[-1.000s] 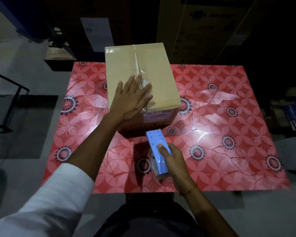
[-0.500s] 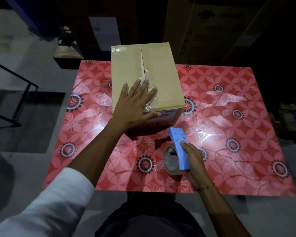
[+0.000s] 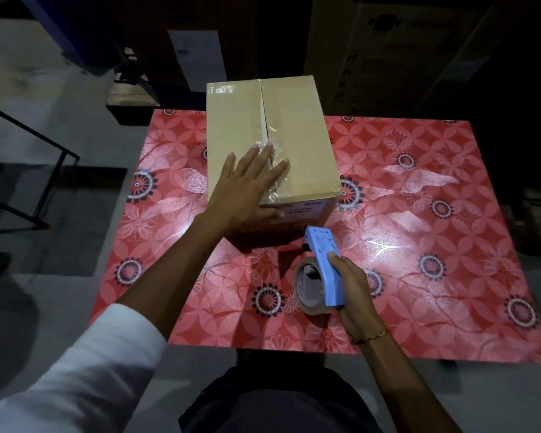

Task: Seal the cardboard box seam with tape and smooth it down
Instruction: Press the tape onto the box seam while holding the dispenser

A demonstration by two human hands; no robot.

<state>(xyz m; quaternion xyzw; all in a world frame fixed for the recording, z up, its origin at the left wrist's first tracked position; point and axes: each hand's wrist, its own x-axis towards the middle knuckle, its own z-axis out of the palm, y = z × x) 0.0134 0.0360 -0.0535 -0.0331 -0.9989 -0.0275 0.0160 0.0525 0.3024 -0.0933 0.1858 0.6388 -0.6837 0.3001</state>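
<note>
Two hands were at work: the left hand [image 3: 247, 185] lay flat with fingers spread on the near part of the box [image 3: 272, 145] top, pressing wrinkled clear tape [image 3: 277, 170] that ran along the near stretch of the centre seam [image 3: 264, 117] and over the front edge. The right hand [image 3: 352, 285] was closed around a blue dispenser [image 3: 325, 264] with its tape roll [image 3: 310, 284], held just in front of the box, apart from it. Box and dispenser sat over a red floral table [image 3: 419, 245]; the far seam stretch showed a slight gap.
</note>
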